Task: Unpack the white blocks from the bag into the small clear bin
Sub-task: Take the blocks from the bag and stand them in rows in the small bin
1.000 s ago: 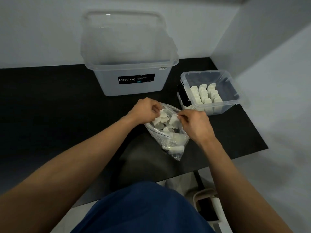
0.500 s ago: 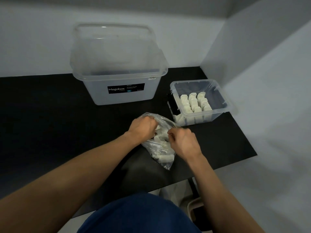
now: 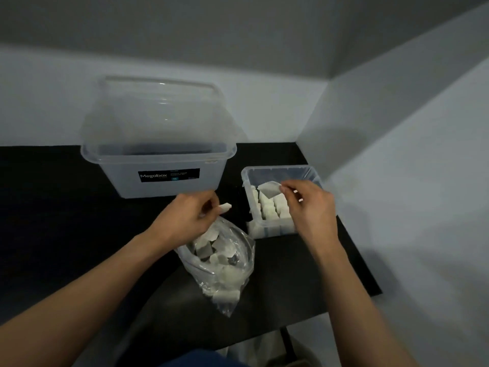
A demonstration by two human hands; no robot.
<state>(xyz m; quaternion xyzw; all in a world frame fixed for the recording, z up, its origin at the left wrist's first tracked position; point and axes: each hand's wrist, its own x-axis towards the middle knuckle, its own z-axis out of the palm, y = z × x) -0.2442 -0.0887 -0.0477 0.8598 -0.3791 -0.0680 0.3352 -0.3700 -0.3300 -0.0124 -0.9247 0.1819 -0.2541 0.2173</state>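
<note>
A clear plastic bag (image 3: 225, 274) holding several white blocks lies open on the black table. Just above its mouth, my left hand (image 3: 189, 221) pinches one white block (image 3: 225, 207) that sticks out to the right. My right hand (image 3: 309, 207) is over the small clear bin (image 3: 270, 169) and pinches another white block (image 3: 268, 190) above the rows of white blocks packed inside it.
A large clear Megabox tub (image 3: 158, 165) with its lid leaning behind stands at the back of the black table (image 3: 53, 207). Grey walls close in at the back and right. The table's front edge runs below the bag.
Both hands have left the bag's mouth, each with a white block. The right hand moved up and right over the small bin; the left rose slightly above the bag.
</note>
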